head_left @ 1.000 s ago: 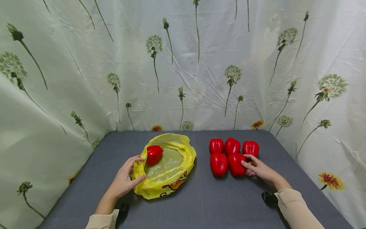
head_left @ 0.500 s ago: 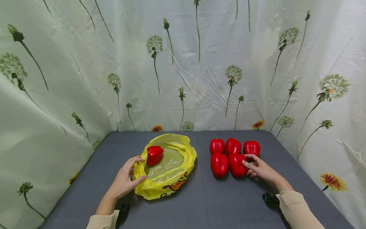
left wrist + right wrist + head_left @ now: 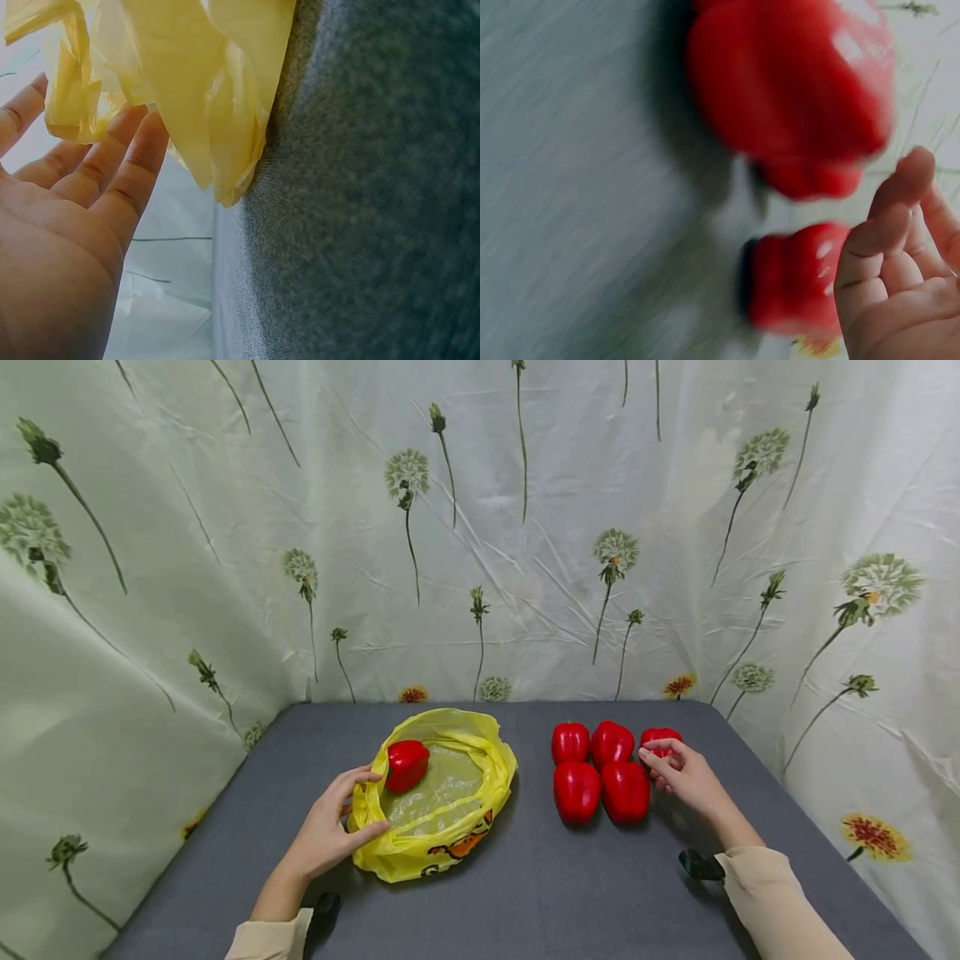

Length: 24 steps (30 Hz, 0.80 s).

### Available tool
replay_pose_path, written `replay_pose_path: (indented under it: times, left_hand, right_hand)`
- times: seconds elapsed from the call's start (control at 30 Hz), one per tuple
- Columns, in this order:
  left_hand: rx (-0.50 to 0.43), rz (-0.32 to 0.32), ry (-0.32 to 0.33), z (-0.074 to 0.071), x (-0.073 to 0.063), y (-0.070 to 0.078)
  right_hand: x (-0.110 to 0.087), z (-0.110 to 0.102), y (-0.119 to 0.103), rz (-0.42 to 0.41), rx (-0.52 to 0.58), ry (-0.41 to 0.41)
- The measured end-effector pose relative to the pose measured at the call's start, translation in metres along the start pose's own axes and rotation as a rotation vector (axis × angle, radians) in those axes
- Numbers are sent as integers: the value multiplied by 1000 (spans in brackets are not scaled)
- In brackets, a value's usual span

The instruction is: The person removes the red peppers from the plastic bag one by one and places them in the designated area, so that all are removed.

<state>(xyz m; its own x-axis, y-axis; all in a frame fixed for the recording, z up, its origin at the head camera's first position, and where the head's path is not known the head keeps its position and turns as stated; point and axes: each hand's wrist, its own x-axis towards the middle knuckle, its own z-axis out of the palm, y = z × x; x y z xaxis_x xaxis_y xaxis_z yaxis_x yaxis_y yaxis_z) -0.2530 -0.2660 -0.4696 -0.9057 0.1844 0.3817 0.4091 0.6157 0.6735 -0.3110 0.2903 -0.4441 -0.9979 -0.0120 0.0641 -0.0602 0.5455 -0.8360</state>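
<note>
A yellow plastic bag point(image 3: 495, 768) stands on the table with its mouth wide apart, and one red bell pepper point(image 3: 407, 766) lies inside at its left. My left hand point(image 3: 330, 822) touches the bag's left rim, its fingers fairly straight in the left wrist view, where the bag point(image 3: 195, 67) hangs over the fingertips. At the right, several red bell peppers point(image 3: 577, 793) sit close together in two rows. My right hand point(image 3: 686, 777) hovers beside the front right pepper point(image 3: 626, 793), fingers loosely bent and holding nothing. Its fingers partly cover the back right pepper point(image 3: 660, 737).
A dark grey cloth covers the table point(image 3: 525, 893). Behind and beside it hangs a pale curtain point(image 3: 465, 560) printed with dandelions. Dark wrist devices point(image 3: 701, 865) sit under both forearms.
My right hand has come off the front right pepper and risen toward the back right one. That front pepper stays where it was. The left hand and the bag have hardly moved.
</note>
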Motion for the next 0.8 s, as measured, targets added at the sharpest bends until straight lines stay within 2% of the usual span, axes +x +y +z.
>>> replay_pose_path:
  times: [0.13, 0.37, 0.8]
  left_hand:
    - [-2, 4, 3, -1, 0, 0]
    - [-1, 13, 1, -1, 1, 0]
    - [2, 12, -2, -1, 0, 0]
  right_hand:
    - [5, 4, -23, -52, 39, 17]
    - [15, 19, -59, -119, 55, -21]
    - [39, 78, -109, -244, 20, -175]
